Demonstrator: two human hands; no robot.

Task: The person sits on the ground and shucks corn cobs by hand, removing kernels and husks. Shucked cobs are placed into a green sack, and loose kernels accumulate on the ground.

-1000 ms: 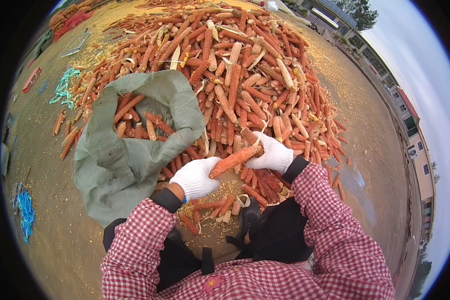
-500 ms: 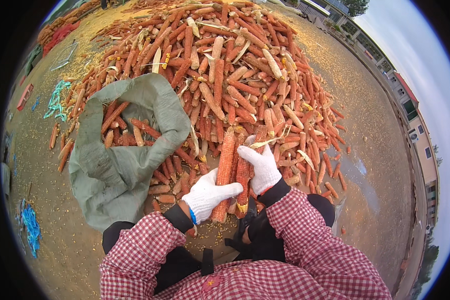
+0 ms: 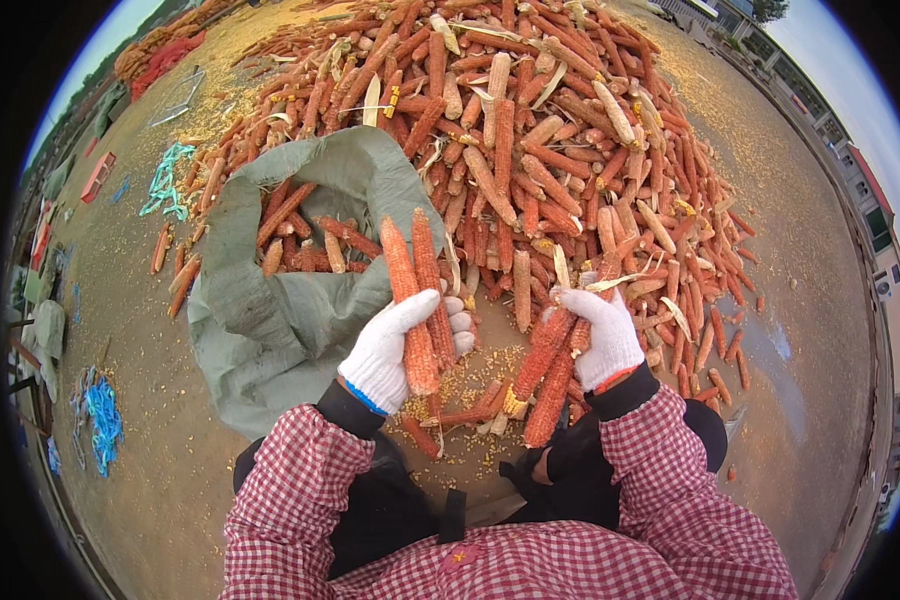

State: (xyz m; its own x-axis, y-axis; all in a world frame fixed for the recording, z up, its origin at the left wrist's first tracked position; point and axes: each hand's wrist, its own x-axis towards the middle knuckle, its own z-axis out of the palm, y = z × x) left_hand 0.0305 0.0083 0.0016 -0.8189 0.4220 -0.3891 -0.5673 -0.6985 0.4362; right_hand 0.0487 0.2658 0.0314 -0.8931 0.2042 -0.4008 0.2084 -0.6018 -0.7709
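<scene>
In a white knitted glove, my left hand grips two red corn cobs, held upright and a little tilted, beside the open green-grey sack, which has cobs inside. My right hand, also gloved, is closed on a bunch of cobs hanging down-left, with pale husk strips at their top. Both hands are apart over loose kernels and a few cobs lying between my legs. A large heap of red and pale cobs rises directly in front.
Tangled cyan twine and blue twine lie to the left, near a small red object and a metal frame. Stacked orange sacks stand at the far left; buildings line the right. Scattered kernels cover much of the ground.
My hands have moved apart, each now with its own cobs. The cobs in my left hand have shifted up and left toward the sack; those in my right hand hang downward on the right.
</scene>
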